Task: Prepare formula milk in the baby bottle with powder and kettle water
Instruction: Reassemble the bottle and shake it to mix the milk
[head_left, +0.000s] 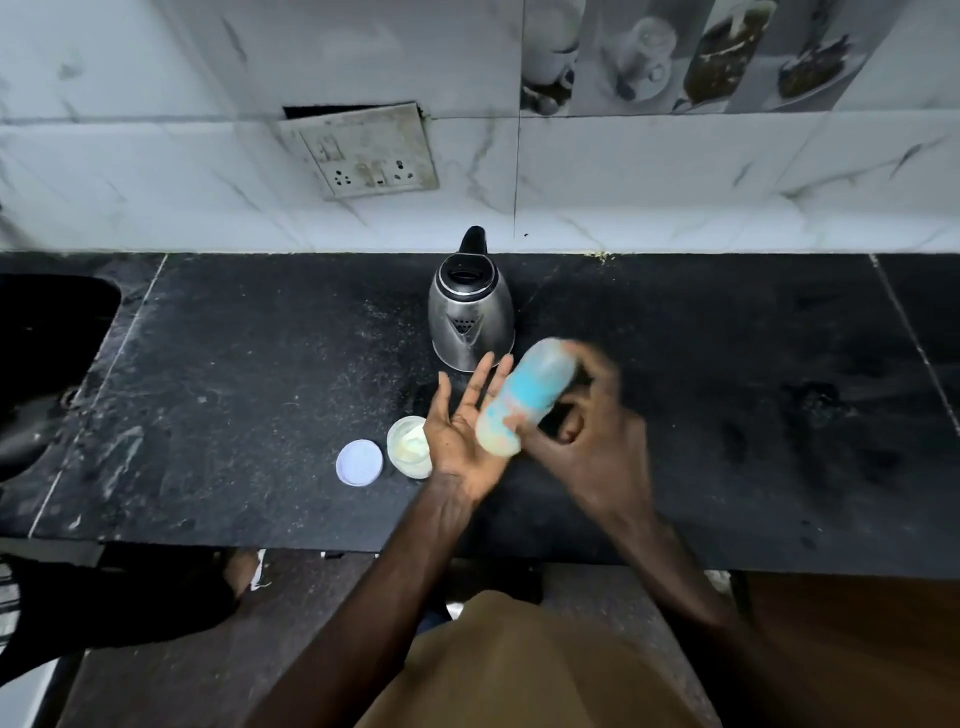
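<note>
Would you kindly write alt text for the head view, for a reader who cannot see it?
A right hand grips a tilted, motion-blurred baby bottle by the open left hand, above a black counter. Behind stands a steel kettle; left of the hands lie an open powder tub and a round lid.

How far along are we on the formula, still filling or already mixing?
Looks late-stage. Done: the kettle stands on the counter, the powder tub sits open, lid beside it. In hand: the right hand grips the baby bottle, tilted and blurred, its pale lower end at the open left hand, probably mixing. Left: closing the tub; the bottle's cap is too blurred to judge.
</note>
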